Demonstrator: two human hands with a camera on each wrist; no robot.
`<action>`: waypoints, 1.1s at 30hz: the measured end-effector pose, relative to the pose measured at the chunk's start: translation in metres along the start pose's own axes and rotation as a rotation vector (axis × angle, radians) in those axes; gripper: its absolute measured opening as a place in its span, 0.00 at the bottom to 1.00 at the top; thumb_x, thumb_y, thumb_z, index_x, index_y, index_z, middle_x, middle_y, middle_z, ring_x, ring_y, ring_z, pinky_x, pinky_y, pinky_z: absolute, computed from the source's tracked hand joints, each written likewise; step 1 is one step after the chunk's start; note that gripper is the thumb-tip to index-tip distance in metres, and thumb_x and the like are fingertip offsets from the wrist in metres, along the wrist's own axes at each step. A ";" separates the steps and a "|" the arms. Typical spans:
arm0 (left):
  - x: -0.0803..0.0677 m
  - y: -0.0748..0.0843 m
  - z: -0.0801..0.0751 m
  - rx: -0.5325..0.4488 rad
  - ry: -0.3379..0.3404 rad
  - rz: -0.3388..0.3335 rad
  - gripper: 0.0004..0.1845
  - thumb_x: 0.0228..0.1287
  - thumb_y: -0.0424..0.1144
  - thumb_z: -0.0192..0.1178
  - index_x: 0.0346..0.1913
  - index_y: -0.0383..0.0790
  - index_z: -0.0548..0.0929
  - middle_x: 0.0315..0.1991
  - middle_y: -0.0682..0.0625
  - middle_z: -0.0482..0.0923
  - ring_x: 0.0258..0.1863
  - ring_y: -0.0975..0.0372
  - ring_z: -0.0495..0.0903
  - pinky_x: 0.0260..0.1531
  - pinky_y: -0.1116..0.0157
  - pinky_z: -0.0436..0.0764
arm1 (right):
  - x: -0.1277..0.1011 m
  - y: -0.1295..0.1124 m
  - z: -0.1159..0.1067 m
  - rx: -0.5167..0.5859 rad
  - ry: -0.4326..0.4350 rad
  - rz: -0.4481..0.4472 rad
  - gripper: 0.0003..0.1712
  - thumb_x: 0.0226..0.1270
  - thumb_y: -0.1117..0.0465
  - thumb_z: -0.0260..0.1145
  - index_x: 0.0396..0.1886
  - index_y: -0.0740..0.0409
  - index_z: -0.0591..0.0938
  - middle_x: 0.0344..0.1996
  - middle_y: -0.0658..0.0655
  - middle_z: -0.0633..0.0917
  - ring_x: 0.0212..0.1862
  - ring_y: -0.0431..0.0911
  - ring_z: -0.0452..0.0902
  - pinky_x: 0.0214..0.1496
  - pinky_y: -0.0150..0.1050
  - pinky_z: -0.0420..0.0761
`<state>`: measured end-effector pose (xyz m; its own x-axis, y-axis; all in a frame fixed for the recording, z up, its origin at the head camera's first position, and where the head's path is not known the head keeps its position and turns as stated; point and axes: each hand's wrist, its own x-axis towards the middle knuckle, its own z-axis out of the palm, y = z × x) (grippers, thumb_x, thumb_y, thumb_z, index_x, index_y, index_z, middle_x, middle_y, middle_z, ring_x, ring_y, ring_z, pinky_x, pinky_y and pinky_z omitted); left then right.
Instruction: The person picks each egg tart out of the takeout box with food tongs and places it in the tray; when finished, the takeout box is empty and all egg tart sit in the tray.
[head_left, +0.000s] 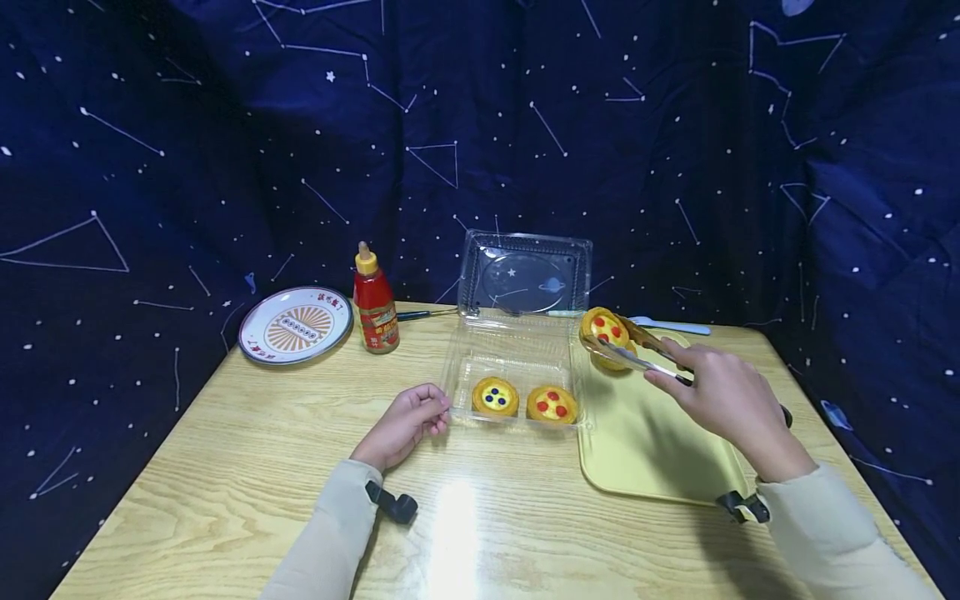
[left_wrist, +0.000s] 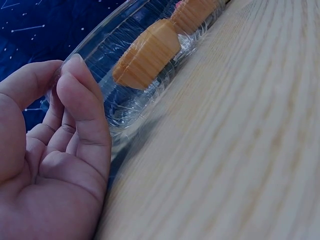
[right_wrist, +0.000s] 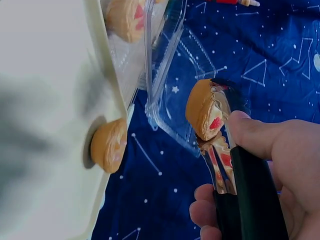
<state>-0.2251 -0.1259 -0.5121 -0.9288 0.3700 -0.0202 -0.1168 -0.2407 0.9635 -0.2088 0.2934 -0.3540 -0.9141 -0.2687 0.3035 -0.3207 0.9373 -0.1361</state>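
Note:
My left hand point(head_left: 408, 423) pinches the near left corner of a clear plastic clamshell box point(head_left: 510, 340), which lies on the table with its lid point(head_left: 525, 279) raised. Inside sit a tart with blue dots point(head_left: 495, 397) and a tart with red dots point(head_left: 552, 405). My right hand point(head_left: 727, 396) grips black-handled metal tongs point(right_wrist: 257, 195). Between the tong tips is another red-dotted tart point(head_left: 606, 323), held tilted above the pale yellow tray point(head_left: 660, 446). One more tart point(right_wrist: 109, 146) rests on that tray, partly hidden by the tongs in the head view.
A patterned plate point(head_left: 258, 337) and a red sauce bottle point(head_left: 377, 304) with a yellow cap stand at the back left. Behind the box lies a thin dark-handled tool point(head_left: 414, 315). A light blue utensil point(head_left: 678, 327) is at the tray's far edge. A starry curtain point(head_left: 637, 167) hangs behind.

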 end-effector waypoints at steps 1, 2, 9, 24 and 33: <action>0.000 0.000 0.000 -0.001 0.000 0.000 0.04 0.73 0.32 0.53 0.39 0.34 0.74 0.30 0.47 0.77 0.27 0.64 0.77 0.27 0.72 0.76 | -0.001 0.002 0.000 0.000 0.004 0.005 0.34 0.65 0.38 0.66 0.62 0.54 0.80 0.46 0.64 0.86 0.41 0.64 0.81 0.26 0.61 0.74; 0.000 0.000 0.000 -0.003 0.000 0.000 0.04 0.73 0.32 0.53 0.39 0.33 0.74 0.30 0.47 0.77 0.27 0.64 0.77 0.27 0.72 0.76 | -0.002 0.004 -0.001 -0.001 0.006 0.011 0.34 0.65 0.38 0.66 0.62 0.55 0.80 0.45 0.64 0.86 0.41 0.64 0.81 0.26 0.60 0.74; 0.000 0.000 -0.002 -0.003 0.003 0.001 0.04 0.73 0.31 0.53 0.39 0.33 0.74 0.31 0.47 0.77 0.27 0.64 0.78 0.27 0.72 0.76 | -0.006 0.022 0.000 -0.013 0.027 0.029 0.34 0.65 0.40 0.66 0.62 0.57 0.79 0.50 0.68 0.83 0.45 0.69 0.79 0.30 0.64 0.74; -0.001 0.000 -0.001 -0.010 -0.002 -0.007 0.04 0.73 0.32 0.55 0.40 0.33 0.74 0.31 0.47 0.76 0.27 0.64 0.77 0.27 0.72 0.76 | -0.013 0.064 0.015 -0.042 -0.024 0.124 0.37 0.65 0.36 0.64 0.64 0.57 0.78 0.48 0.77 0.80 0.42 0.75 0.76 0.27 0.67 0.70; 0.001 0.000 -0.001 -0.011 -0.010 -0.002 0.03 0.73 0.31 0.53 0.40 0.33 0.74 0.31 0.46 0.76 0.27 0.64 0.77 0.26 0.72 0.76 | -0.014 0.086 0.027 -0.046 -0.068 0.151 0.36 0.64 0.33 0.63 0.57 0.58 0.80 0.34 0.73 0.81 0.31 0.67 0.76 0.19 0.58 0.68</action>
<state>-0.2260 -0.1269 -0.5126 -0.9251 0.3793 -0.0197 -0.1227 -0.2494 0.9606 -0.2306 0.3716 -0.3953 -0.9663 -0.1368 0.2182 -0.1681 0.9769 -0.1318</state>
